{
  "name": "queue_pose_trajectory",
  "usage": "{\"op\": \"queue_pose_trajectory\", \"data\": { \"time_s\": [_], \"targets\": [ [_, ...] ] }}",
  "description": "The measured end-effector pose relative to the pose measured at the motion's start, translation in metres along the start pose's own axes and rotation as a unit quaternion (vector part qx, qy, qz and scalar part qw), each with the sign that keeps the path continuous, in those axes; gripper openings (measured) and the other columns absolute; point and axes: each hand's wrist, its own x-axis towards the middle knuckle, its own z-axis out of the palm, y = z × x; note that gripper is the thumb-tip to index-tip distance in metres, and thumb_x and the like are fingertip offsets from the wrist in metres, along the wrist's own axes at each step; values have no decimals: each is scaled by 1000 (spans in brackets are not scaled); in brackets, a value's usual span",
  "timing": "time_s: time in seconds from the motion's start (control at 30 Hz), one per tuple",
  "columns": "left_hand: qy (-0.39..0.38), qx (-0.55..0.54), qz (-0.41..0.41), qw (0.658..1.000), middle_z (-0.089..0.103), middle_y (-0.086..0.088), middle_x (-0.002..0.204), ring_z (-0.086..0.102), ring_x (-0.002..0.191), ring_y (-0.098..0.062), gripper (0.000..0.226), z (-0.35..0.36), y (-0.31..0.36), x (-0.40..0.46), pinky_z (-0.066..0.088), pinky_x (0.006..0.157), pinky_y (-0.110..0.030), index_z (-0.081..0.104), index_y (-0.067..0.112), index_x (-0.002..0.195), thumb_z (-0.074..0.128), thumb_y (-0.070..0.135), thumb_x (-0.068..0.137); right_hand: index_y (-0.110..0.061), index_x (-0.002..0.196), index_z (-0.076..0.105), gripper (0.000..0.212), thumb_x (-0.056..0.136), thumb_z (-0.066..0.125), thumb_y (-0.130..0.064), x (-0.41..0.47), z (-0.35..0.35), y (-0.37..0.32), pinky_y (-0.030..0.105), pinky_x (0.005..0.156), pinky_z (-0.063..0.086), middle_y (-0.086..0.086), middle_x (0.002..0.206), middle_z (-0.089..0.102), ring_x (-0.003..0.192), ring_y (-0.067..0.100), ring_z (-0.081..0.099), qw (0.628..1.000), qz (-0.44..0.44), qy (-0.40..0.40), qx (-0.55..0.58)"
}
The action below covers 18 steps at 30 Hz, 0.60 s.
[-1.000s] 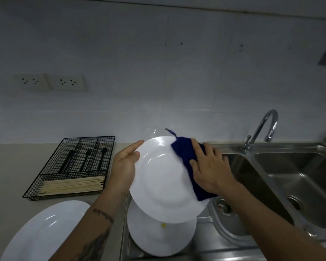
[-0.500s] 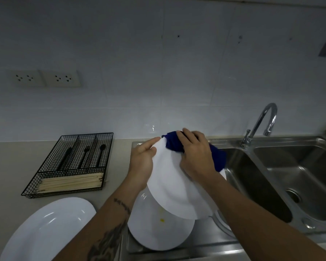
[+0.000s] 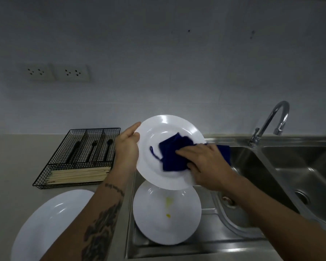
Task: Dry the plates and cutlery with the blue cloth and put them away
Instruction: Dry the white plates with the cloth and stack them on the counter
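My left hand (image 3: 127,146) grips the left rim of a white plate (image 3: 164,127), held tilted above the sink's drainboard with its face toward me. My right hand (image 3: 203,162) presses the blue cloth (image 3: 172,157) flat against the plate's centre, fingers fairly straight; part of the cloth hangs past the plate's right edge. Below it, a second white plate (image 3: 158,219) with yellow spots lies on the drainboard. A third white plate (image 3: 45,223) rests on the counter at lower left.
A black wire cutlery tray (image 3: 51,166) with black cutlery and wooden chopsticks stands on the beige counter at left. A double steel sink (image 3: 299,176) with a tap (image 3: 271,119) fills the right. Two wall sockets (image 3: 56,72) sit on the tiled wall.
The held plate has been turned from edge-on, back side showing, so its face points at me. The right hand with the cloth moved from the plate's top edge onto its centre.
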Motion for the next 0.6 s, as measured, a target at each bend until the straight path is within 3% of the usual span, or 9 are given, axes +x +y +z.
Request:
{"op": "queue_pose_trajectory", "data": {
  "time_s": [0.07, 0.17, 0.27, 0.4, 0.53, 0.6],
  "targets": [
    [-9, 4, 4, 1000, 71, 1, 114, 69, 98, -20, 43, 6, -1, -2, 58, 84, -34, 69, 21, 123, 48, -2, 94, -23, 144, 52, 56, 88, 50, -19, 13, 4, 7, 44, 103, 36, -3, 142, 57, 126, 26, 51, 998, 51, 16, -28],
    [-23, 15, 1, 1000, 70, 5, 111, 68, 101, -21, 42, 20, -3, -5, 57, 90, -38, 73, 27, 115, 49, 0, 94, -18, 149, 45, 66, 84, 54, -12, 34, 18, -5, 43, 112, 34, 4, 151, 47, 130, 32, 44, 995, 92, 20, 25],
    [-11, 16, 6, 1000, 72, 0, 113, 68, 102, -25, 44, 25, -6, -2, 55, 96, -46, 76, 36, 97, 51, 1, 90, -14, 148, 47, 64, 85, 61, -9, 32, 29, -35, 40, 115, 30, 8, 152, 46, 130, 34, 43, 996, 36, 28, 79],
    [25, -9, -1, 1000, 70, -1, 118, 66, 107, -28, 43, 13, -9, 4, 54, 96, -48, 75, 32, 105, 50, 0, 91, -14, 147, 48, 58, 91, 58, 0, 10, 36, -54, 27, 113, 28, 4, 151, 49, 131, 24, 45, 987, -45, -20, 150],
    [24, -20, 1, 1000, 71, -1, 116, 69, 100, -20, 44, 1, -8, 3, 57, 85, -34, 72, 20, 118, 48, -4, 91, -26, 136, 61, 56, 81, 63, -14, 6, 32, -20, 43, 96, 45, -3, 142, 58, 114, 26, 57, 998, -53, 23, -14],
    [0, -23, -6, 1000, 72, 1, 112, 70, 94, -18, 43, -1, -4, 2, 57, 79, -30, 73, 24, 112, 49, -5, 91, -31, 133, 62, 56, 77, 63, -26, 13, 22, -1, 48, 91, 43, -5, 140, 59, 113, 28, 57, 993, -6, 41, -108]
  ]
}}
